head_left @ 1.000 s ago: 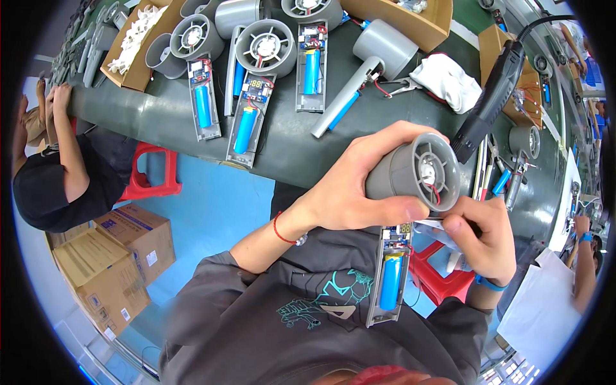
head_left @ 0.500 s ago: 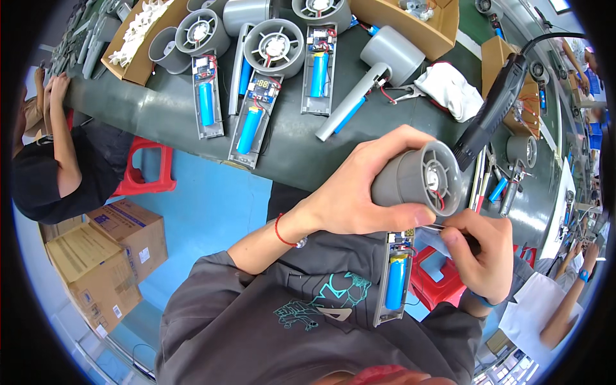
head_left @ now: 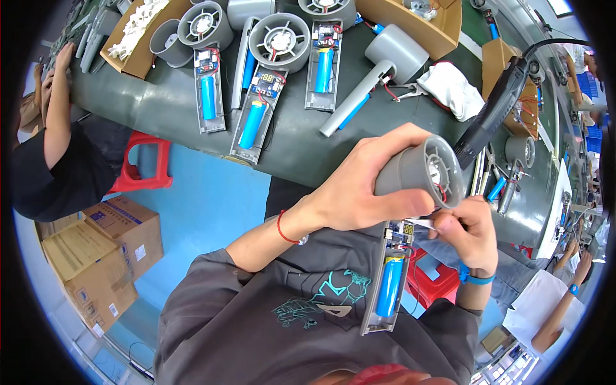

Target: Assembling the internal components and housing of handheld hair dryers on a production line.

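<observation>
My left hand [head_left: 362, 183] is wrapped round the grey cylindrical head of a handheld fan [head_left: 405, 168]; its spoked end with wires inside faces right. Below the head hangs the opened handle [head_left: 372, 317], holding a small circuit board with a lit display [head_left: 399, 232] and a blue battery cell [head_left: 390, 287]. My right hand [head_left: 473, 234] is closed in a pinch on thin metal tweezers [head_left: 421, 222]. Their tip reaches the joint between head and handle, just above the board; my left thumb partly hides the spot.
Several similar fans [head_left: 280, 40] with opened handles lie along the dark green table [head_left: 163, 109]. A black electric screwdriver [head_left: 491, 112] hangs at right, beside a white cloth [head_left: 452, 90] and pliers [head_left: 410, 93]. Cardboard boxes [head_left: 102, 282] and a red stool [head_left: 144, 163] stand left, near another person [head_left: 58, 167].
My right hand has turned and moved slightly left and down, with the tweezers closer to the board. The fan's handle has swung a little left. The person at left has shifted their arms.
</observation>
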`<control>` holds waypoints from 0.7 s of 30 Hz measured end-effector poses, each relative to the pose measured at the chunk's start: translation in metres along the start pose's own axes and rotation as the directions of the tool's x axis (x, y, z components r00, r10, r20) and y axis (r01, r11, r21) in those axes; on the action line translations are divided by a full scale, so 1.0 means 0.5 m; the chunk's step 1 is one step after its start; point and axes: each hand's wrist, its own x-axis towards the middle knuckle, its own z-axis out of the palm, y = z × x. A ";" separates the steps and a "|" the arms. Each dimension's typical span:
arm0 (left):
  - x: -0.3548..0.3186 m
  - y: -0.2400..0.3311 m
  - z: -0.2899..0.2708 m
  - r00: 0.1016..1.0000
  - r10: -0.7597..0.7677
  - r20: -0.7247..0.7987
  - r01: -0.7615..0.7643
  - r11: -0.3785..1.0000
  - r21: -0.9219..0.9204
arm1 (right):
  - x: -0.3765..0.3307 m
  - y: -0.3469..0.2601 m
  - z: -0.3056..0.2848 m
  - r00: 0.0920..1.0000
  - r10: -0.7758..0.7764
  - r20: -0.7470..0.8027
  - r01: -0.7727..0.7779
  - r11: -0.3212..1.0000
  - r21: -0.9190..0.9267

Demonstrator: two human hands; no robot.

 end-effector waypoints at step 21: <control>0.007 -0.014 0.006 0.983 0.183 -0.013 -0.183 0.983 -0.008 | -0.030 -0.010 0.028 0.990 -0.023 -0.138 0.012 0.996 -0.086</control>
